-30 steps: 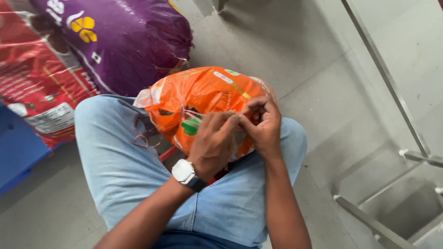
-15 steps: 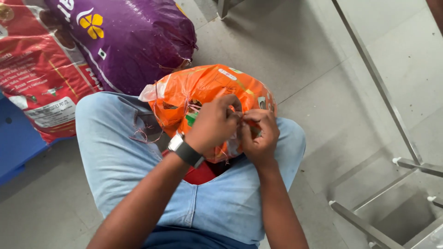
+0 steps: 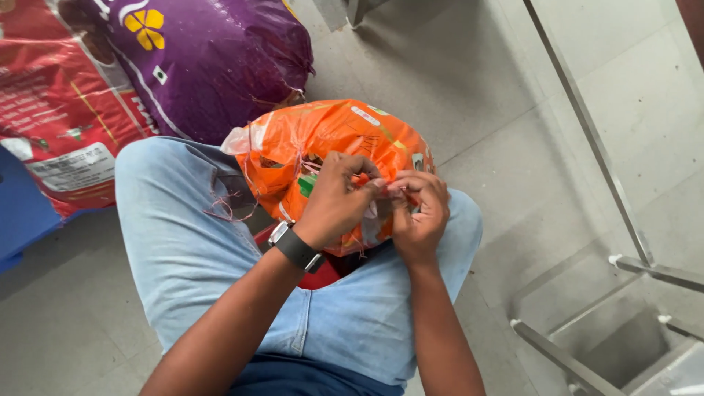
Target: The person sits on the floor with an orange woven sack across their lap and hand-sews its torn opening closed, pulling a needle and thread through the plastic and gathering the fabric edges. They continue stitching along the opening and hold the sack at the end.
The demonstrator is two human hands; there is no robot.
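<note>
Both hands, left hand (image 3: 334, 209) and right hand (image 3: 418, 213), fingers pinched, seemingly on thread, atop orange sack (image 3: 323, 147) on lap.

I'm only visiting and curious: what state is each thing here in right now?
Orange woven sack: between the knees, mouth bunched, threads loose.
Left hand: pinching the sack's top.
Right hand: pinching the sack's top beside it.
Wristwatch: strapped on the left wrist.
Purple sack: lying on the floor.
Red sack: lying flat beside it.
</note>
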